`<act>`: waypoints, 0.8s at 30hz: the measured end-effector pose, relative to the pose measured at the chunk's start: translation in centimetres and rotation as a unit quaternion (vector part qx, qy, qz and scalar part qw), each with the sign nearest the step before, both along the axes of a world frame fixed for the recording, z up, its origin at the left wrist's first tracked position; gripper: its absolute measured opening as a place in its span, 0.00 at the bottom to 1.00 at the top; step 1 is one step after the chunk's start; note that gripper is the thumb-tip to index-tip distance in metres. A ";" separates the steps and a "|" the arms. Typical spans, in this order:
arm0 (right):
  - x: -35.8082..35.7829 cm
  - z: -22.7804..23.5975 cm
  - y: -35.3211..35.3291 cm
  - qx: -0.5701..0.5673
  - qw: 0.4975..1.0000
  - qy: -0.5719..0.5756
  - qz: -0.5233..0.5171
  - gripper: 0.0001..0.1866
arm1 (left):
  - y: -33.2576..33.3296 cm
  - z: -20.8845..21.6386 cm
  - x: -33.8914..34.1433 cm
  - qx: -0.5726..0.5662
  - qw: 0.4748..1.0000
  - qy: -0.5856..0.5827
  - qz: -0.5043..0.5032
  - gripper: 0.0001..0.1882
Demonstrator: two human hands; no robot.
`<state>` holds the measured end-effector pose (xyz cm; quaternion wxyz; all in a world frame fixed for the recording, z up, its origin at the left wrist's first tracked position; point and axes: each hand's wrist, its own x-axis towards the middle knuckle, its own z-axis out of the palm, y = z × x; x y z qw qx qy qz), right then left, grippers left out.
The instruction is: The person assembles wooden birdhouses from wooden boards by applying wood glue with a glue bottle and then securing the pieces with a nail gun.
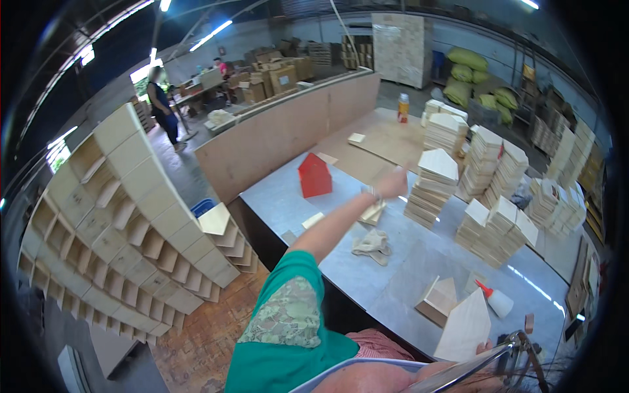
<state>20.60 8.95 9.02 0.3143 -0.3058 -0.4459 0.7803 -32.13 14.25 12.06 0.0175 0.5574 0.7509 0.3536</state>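
My left hand (393, 185) is stretched far out over the grey table (386, 281) and reaches the edge of the top house-shaped wooden panel (438, 164) on a tall stack (429, 196). Nothing shows in its fingers. My right hand (486, 347), mostly hidden at the lower edge, holds another pale house-shaped panel (465, 324) upright. Just beyond that panel sit a partly built wooden house box (438, 300) and a white glue bottle with a red tip (496, 299).
A red house shape (314, 175) stands on the table's far side, with a crumpled cloth (373, 243) and small wood pieces (373, 213) nearer. More panel stacks (498, 223) fill the right. A wall of stacked wooden house boxes (118, 223) stands left. A person (162, 105) stands far back.
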 end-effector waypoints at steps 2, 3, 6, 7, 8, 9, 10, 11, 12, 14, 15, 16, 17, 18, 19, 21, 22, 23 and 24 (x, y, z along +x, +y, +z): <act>-1.9 1.4 0.1 0.075 0.997 -0.003 -0.023 0.24 | -5.5 -5.0 4.4 -0.012 0.997 -0.047 -0.060 0.31; -1.6 0.9 0.7 0.057 0.997 0.033 -0.037 0.24 | -8.0 -7.6 6.2 0.003 0.990 -0.073 -0.117 0.33; -0.5 -0.1 1.8 0.000 0.991 0.090 -0.101 0.24 | -13.2 -12.8 12.0 -0.067 0.955 -0.226 -0.181 0.36; -0.2 -0.9 2.3 -0.035 0.983 0.105 -0.144 0.23 | -14.3 -12.9 13.0 -0.074 0.948 -0.240 -0.194 0.36; 0.4 -1.8 2.8 -0.069 0.972 0.115 -0.195 0.22 | -15.4 -13.1 13.9 -0.078 0.931 -0.312 -0.175 0.35; 0.5 -3.0 5.1 -0.126 0.977 0.123 -0.117 0.23 | -16.9 -13.9 15.4 -0.082 0.903 -0.392 -0.152 0.35; 0.9 -2.9 5.2 -0.067 0.986 0.098 -0.119 0.21 | -17.3 -14.2 16.4 -0.095 0.904 -0.396 -0.131 0.34; 1.0 -3.6 6.1 -0.042 0.986 0.080 -0.138 0.20 | -17.5 -14.5 17.1 -0.087 0.908 -0.394 -0.115 0.33; 0.1 -2.3 5.6 -0.055 0.985 0.094 -0.137 0.18 | -17.5 -13.4 18.1 -0.092 0.904 -0.403 -0.110 0.33; -1.5 -2.2 6.8 -0.014 0.988 0.089 -0.121 0.16 | -17.3 -12.3 18.8 -0.054 0.936 -0.328 -0.114 0.34; -2.1 -2.1 7.3 0.027 0.993 0.076 -0.084 0.16 | -16.9 -12.1 19.0 -0.040 0.938 -0.321 -0.123 0.36; -3.4 -1.2 7.0 0.041 0.993 0.044 -0.106 0.14 | -16.6 -12.1 19.1 -0.044 0.936 -0.328 -0.124 0.37; -3.7 -1.4 7.4 0.051 0.993 0.027 -0.106 0.13 | -16.0 -12.9 19.5 -0.023 0.948 -0.295 -0.118 0.38; -3.8 -2.0 7.3 0.057 0.993 0.016 -0.100 0.13 | -15.7 -12.9 19.9 -0.024 0.955 -0.271 -0.120 0.39; -3.9 -2.0 7.3 0.050 0.992 0.009 -0.119 0.13 | -15.1 -13.2 20.5 -0.029 0.958 -0.256 -0.126 0.38; -3.8 -2.3 7.1 0.043 0.988 0.005 -0.147 0.13 | -14.3 -13.6 21.5 -0.035 0.960 -0.239 -0.141 0.38; -3.7 -2.5 7.1 0.041 0.989 -0.004 -0.143 0.12 | -14.3 -13.8 22.1 -0.035 0.962 -0.233 -0.136 0.37; -3.6 -2.7 7.2 0.037 0.990 -0.012 -0.136 0.12 | -14.2 -14.0 22.5 -0.035 0.965 -0.227 -0.129 0.36; -3.7 -2.8 7.3 0.036 0.990 -0.016 -0.139 0.12 | -14.0 -14.1 22.7 -0.037 0.963 -0.231 -0.131 0.36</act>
